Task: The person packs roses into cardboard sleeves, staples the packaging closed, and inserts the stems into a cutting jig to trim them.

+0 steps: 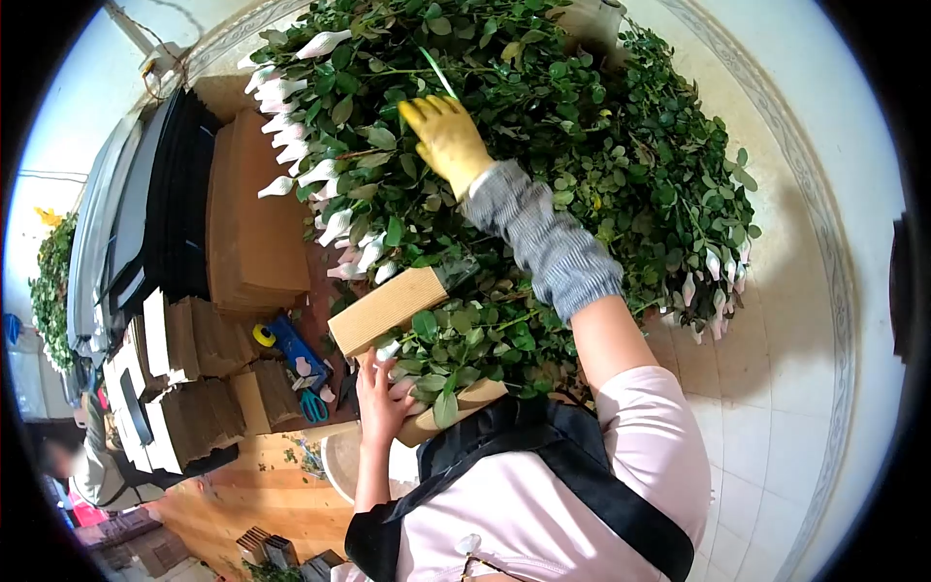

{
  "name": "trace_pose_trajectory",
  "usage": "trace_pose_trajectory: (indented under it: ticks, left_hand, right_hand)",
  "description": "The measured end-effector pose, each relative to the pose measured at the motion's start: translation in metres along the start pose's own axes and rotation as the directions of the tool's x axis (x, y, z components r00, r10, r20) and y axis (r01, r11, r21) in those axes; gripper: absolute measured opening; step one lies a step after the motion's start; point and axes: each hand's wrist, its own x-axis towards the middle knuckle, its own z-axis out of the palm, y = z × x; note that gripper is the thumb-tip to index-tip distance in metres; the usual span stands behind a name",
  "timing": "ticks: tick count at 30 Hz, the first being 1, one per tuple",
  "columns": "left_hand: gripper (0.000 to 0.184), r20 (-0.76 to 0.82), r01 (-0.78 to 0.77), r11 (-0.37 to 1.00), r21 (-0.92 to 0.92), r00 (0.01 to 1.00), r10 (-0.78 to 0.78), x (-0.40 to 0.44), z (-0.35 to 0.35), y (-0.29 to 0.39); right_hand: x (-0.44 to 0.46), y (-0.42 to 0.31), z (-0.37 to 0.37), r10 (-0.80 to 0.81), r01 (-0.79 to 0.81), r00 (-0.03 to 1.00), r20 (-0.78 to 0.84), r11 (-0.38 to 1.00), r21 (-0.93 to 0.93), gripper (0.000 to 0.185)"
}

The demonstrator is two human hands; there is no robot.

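Observation:
My bare left hand (381, 396) is at the edge of a folded corrugated cardboard wrap (388, 308), fingers curled around a white-netted rose bud (388, 350). Leafy rose stems (456, 351) lie inside this wrap, close against my apron. My right hand (448, 139), in a yellow glove, is stretched over a large heap of roses (572, 145), its fingers apart. A thin pale-green strip (438, 74) shows just beyond the glove; whether it touches the hand is unclear. Netted rose heads (320, 173) stick out on the heap's left side.
Stacked brown cardboard sheets (254, 209) and black sheets (165, 204) stand at left. Below them are cut cardboard pieces (189, 412), blue-handled scissors (312, 405) and a blue tool (296, 347). Another person (102, 466) is at the lower left.

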Motion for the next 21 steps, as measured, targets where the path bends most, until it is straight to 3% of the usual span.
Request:
trace_pose_trajectory:
  ticks: [2,3,4,6,10,12,13,14,16,18,20,21]
  left_hand:
    - [0.07,-0.001,0.003,1.0,0.002,1.0,-0.003,-0.001,-0.001,0.001]
    - [0.07,0.005,0.006,1.0,0.025,1.0,-0.006,0.0,-0.002,0.001]
    - [0.07,0.013,0.014,0.999,0.041,1.0,-0.015,0.001,0.0,0.001]
    - [0.071,-0.018,-0.008,1.0,0.018,1.0,0.008,-0.001,0.003,-0.001]
    - [0.068,-0.034,-0.02,0.999,-0.03,0.999,0.019,0.002,0.001,-0.002]
    - [0.068,-0.047,-0.048,0.999,0.0,0.998,0.048,0.001,0.003,-0.003]
    - [0.069,-0.037,-0.044,0.999,0.013,0.998,0.045,0.001,0.002,-0.003]
    - [0.069,-0.04,-0.051,0.999,0.006,0.998,0.051,0.003,0.004,-0.003]
    - [0.07,-0.049,-0.034,0.999,-0.022,0.998,0.033,0.0,0.006,-0.006]
    - [0.069,-0.047,-0.047,0.999,-0.012,0.998,0.046,-0.001,0.005,-0.006]
    - [0.068,-0.054,-0.083,0.996,-0.022,0.995,0.082,0.001,0.003,-0.006]
    - [0.068,-0.053,-0.078,0.997,-0.029,0.996,0.076,0.001,0.005,-0.007]
  right_hand:
    - [-0.004,0.007,0.022,0.11,-0.106,0.886,0.45,0.994,-0.034,0.057]
    - [-0.007,-0.001,0.027,0.137,-0.071,0.842,0.522,0.987,-0.145,0.045]
    - [-0.008,-0.008,0.034,0.183,-0.154,0.775,0.605,0.983,-0.1,0.031]
    - [-0.04,-0.027,0.039,0.197,-0.122,0.862,0.467,0.975,-0.185,0.023]
    - [-0.051,-0.021,0.028,0.177,-0.107,0.8,0.573,0.982,-0.154,0.024]
    - [-0.054,-0.022,-0.001,0.015,0.163,0.803,0.595,0.956,-0.244,0.028]
    - [-0.067,-0.022,0.016,0.002,0.097,0.916,0.401,0.97,-0.224,0.032]
    - [-0.072,-0.022,0.005,-0.065,0.139,0.92,0.387,0.976,-0.168,0.035]
    - [-0.083,-0.021,0.017,-0.106,0.096,0.984,0.145,0.993,0.073,0.04]
    - [-0.087,-0.017,0.006,-0.11,0.067,0.982,0.153,0.964,0.259,0.052]
    - [-0.087,-0.01,0.043,-0.144,0.122,0.923,0.356,0.989,0.084,0.041]
    - [-0.091,-0.007,0.066,-0.125,0.09,0.94,0.319,0.988,0.123,0.037]
